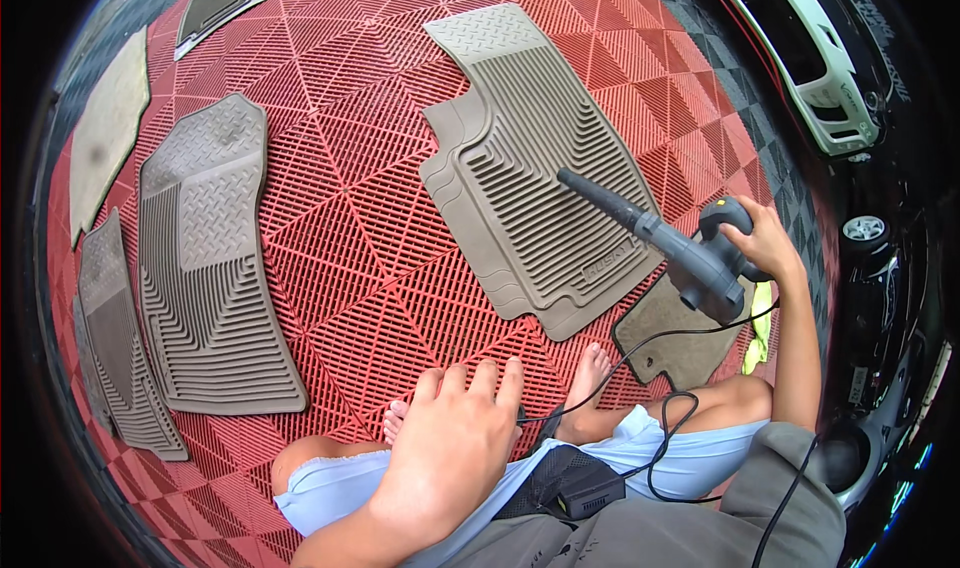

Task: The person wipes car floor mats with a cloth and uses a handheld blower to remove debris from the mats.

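Note:
My right hand (761, 238) is closed around the rear handle of a dark grey electric air blower (686, 257). The blower's long nozzle points up and left over a ribbed tan rubber car floor mat (555, 163), which lies flat on the floor. My left hand (465, 418) is raised palm down, its fingers slightly spread, above my lap and in front of my foot. Nothing shows in it, though its palm side is hidden. A black cable (652, 334) runs from near my left hand towards the blower.
More ribbed rubber mats (217, 268) lie on the red slatted floor tiles (352, 193) at the left. A carpet mat (675, 328) and a yellow-green cloth (759, 328) lie below the blower. Cable loops and a black device (592, 493) rest on my lap. Vehicles stand at the right.

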The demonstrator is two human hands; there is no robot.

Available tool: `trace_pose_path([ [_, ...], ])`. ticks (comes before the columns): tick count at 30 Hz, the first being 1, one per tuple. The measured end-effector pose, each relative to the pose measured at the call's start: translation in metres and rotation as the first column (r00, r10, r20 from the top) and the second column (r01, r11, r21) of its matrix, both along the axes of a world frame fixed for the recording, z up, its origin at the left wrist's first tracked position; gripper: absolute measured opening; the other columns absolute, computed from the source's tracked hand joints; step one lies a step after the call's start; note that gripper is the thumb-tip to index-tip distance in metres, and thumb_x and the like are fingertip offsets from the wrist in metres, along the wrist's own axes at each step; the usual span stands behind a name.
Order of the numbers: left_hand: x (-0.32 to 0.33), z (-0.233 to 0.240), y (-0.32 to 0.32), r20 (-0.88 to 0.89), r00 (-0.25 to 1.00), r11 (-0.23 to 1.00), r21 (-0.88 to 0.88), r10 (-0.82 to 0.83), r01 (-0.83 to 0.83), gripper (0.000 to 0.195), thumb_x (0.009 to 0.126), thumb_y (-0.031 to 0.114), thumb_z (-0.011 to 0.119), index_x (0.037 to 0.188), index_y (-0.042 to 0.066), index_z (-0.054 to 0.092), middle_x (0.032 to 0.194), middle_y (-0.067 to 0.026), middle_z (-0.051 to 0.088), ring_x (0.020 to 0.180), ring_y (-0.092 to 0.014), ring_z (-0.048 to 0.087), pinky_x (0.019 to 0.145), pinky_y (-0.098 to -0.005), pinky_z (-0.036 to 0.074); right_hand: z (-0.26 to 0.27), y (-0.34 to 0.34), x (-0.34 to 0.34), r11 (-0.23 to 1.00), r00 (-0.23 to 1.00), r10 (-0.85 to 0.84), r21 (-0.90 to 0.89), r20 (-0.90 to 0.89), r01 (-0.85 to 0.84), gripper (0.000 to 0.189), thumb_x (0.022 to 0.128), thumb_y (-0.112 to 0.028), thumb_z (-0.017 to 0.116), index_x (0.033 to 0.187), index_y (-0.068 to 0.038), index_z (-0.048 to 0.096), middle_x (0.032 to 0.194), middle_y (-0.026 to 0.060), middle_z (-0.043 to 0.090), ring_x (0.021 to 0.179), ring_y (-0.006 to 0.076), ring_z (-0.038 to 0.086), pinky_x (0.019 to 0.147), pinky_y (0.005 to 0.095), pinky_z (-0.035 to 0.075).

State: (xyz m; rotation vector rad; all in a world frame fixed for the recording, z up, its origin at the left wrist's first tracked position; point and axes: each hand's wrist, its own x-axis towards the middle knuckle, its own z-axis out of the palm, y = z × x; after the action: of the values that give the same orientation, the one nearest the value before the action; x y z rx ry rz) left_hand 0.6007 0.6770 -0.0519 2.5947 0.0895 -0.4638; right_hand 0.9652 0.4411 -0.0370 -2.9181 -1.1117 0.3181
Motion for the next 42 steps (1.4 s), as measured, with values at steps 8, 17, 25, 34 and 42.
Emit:
trace_pose_path([
  [8,0.001,0.001,-0.003,0.000,1.000,0.999,-0.017,-0.031,0.031,0.055,0.088,0.031,0.062,0.130,-0.002,0.049,0.115,-0.0109,0.061,0.106,-0.024,0.058,0.093,-0.0372,0.043,-0.006,-0.035,0.015,0.994,0.994,-0.099,-0.048,-0.054,0.097,0.037,0.075,-0.025,0.072,0.095,0.006,0.066,0.078,0.0203,0.068,0.072,0.0298,0.068,0.070,0.0398,0.052],
  [17,-0.009,0.016,-0.011,-0.024,1.000,1.000,0.004,-0.002,0.002,0.056,0.088,0.031,0.062,0.131,-0.003,0.048,0.120,-0.0123,0.059,0.108,-0.025,0.057,0.094,-0.0375,0.043,-0.018,-0.014,0.012,0.983,0.972,-0.181,-0.030,-0.152,0.179,0.039,0.077,-0.026,0.071,0.099,0.006,0.064,0.083,0.0203,0.069,0.076,0.0293,0.068,0.072,0.0396,0.052],
  [25,-0.004,0.016,-0.021,-0.051,0.998,1.000,-0.005,-0.020,0.020,0.054,0.089,0.029,0.061,0.131,-0.003,0.049,0.119,-0.0116,0.060,0.108,-0.024,0.057,0.094,-0.0376,0.043,-0.017,-0.023,0.015,0.998,0.992,-0.056,-0.040,-0.116,0.052,0.045,0.076,-0.027,0.071,0.107,0.006,0.065,0.088,0.0226,0.069,0.085,0.0336,0.068,0.079,0.0405,0.051],
  [34,0.001,0.015,-0.028,-0.011,1.000,0.999,0.044,-0.027,0.027,0.053,0.089,0.028,0.061,0.130,-0.003,0.049,0.116,-0.0117,0.060,0.107,-0.024,0.058,0.092,-0.0374,0.043,0.003,0.007,-0.001,0.989,0.960,-0.146,-0.054,-0.238,0.137,0.042,0.077,-0.028,0.070,0.102,0.006,0.066,0.087,0.0206,0.070,0.082,0.0300,0.068,0.077,0.0396,0.052],
  [42,0.005,0.008,-0.029,-0.025,1.000,1.000,0.015,0.007,-0.007,0.055,0.089,0.029,0.061,0.132,-0.004,0.048,0.115,-0.0116,0.061,0.103,-0.025,0.059,0.090,-0.0374,0.044,-0.008,0.029,0.001,0.997,0.977,-0.048,0.042,-0.207,0.058,0.044,0.078,-0.028,0.070,0.106,0.006,0.065,0.093,0.0207,0.070,0.085,0.0281,0.069,0.081,0.0377,0.052],
])
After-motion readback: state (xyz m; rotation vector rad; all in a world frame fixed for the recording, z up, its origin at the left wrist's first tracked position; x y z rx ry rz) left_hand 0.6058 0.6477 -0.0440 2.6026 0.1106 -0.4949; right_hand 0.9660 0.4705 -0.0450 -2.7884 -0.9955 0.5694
